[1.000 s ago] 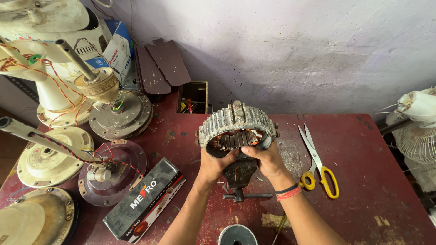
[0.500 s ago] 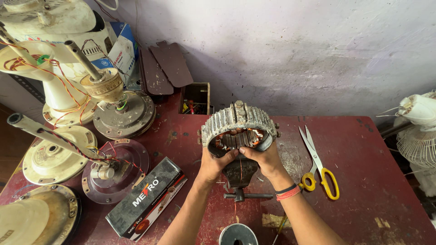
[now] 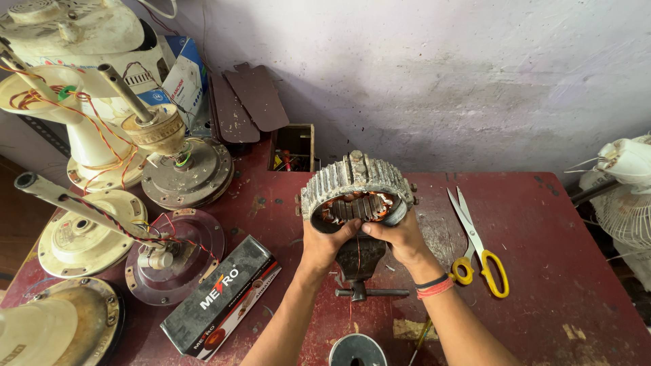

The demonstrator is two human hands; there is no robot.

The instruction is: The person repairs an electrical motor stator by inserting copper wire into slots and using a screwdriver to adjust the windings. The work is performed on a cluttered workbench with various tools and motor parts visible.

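Above the vise, both hands, left and right, clasp the stator, fingers curled inside its bore, axis facing the person.

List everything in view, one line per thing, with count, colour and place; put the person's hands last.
motor stator: one, grey ribbed ring with copper windings, table centre, held up on edge
bench vise: one, dark metal, just below the stator
scissors: one pair, yellow handles, right of the stator, flat on the table
long box: one, black and red, front left
fan motor housings: several, cream and brown, with shafts and wires, along the left side
small wooden box: one, against the wall
fan blades: two, brown, leaning on the wall
table: one, dark red
left hand: grips the stator's lower rim
right hand: grips the lower rim, red and black wristbands
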